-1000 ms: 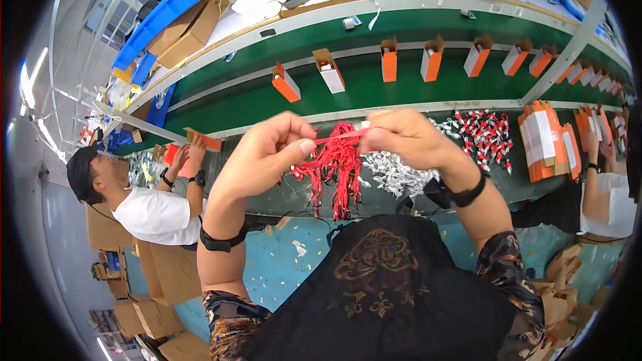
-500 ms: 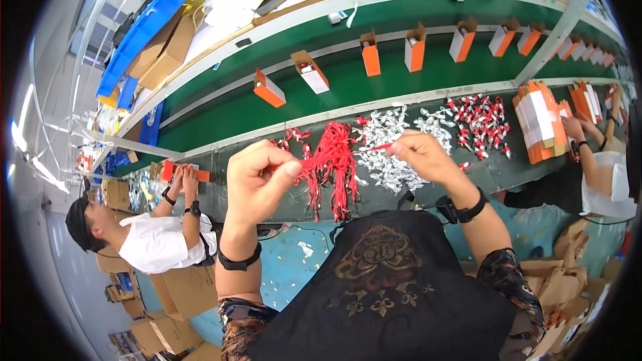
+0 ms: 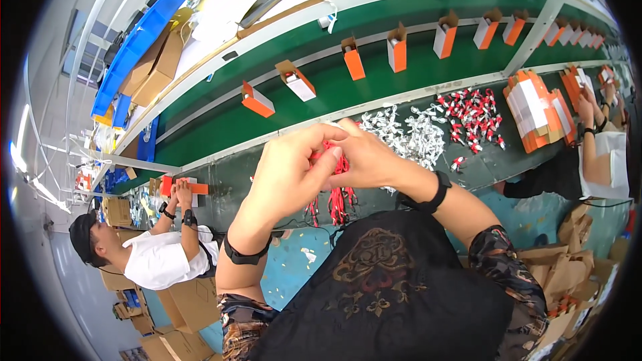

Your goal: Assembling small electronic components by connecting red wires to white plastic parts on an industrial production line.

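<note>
My left hand [image 3: 287,167] and my right hand [image 3: 371,160] meet above the dark bench, fingers curled and touching. Between them shows a bit of thin red cord [image 3: 328,149], closed in both hands; most of it is hidden by my fingers. Beneath and behind lies a heap of long red cords [image 3: 340,206], largely covered by my hands. Right of it are a pile of small white coiled cords [image 3: 424,137] and a pile of small red-and-white cord bundles [image 3: 471,120].
Beyond the bench, a green conveyor belt [image 3: 207,120] carries a row of opened orange-and-white boxes [image 3: 352,60]. Flat orange-and-white cartons [image 3: 535,110] are stacked at the right. A co-worker [image 3: 167,254] handles an orange box at the left; another person [image 3: 602,160] works at the right.
My hands have come together from apart, where a red cord was stretched between them. The conveyor boxes appear slightly further left as the view shifted.
</note>
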The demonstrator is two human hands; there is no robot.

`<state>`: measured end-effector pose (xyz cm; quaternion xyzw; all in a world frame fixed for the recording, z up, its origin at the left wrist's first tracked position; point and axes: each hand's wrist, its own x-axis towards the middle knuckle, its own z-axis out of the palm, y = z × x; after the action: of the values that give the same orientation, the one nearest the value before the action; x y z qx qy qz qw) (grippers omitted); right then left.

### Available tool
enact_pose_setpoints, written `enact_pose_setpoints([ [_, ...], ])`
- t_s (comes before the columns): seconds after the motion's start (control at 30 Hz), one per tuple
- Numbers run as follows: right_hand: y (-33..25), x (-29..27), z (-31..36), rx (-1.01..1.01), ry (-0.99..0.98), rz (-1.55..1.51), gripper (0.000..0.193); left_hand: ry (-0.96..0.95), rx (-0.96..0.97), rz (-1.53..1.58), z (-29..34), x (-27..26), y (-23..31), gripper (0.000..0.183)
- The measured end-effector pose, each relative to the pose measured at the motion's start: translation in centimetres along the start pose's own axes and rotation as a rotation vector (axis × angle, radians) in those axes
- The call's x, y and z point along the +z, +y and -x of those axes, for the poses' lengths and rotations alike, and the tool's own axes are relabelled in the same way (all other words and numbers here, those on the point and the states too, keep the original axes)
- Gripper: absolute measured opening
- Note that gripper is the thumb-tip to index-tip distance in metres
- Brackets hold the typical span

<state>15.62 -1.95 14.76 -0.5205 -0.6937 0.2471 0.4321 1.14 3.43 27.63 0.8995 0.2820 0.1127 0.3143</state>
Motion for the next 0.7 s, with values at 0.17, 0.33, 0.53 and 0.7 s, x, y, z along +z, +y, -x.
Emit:
enact_pose_setpoints([
  [0.17,0.1,1.2,-0.6,0.022,-0.12,-0.336,0.021,0.144,-0.035,0.765,-0.6,0.0,-2.8,0.02],
  [0.33,1.9,0.3,0.9,0.135,-0.219,-0.812,0.022,0.405,-0.075,1.596,-0.2,0.0,-5.4,0.018],
  [0.53,3.0,-0.8,1.0,0.265,-0.215,-0.819,0.018,0.439,0.139,1.588,-0.1,1.7,-10.5,0.021],
  [0.7,1.5,-2.3,1.3,0.37,0.161,-0.944,0.018,0.506,0.04,0.644,-0.7,7.8,-15.1,0.031],
])
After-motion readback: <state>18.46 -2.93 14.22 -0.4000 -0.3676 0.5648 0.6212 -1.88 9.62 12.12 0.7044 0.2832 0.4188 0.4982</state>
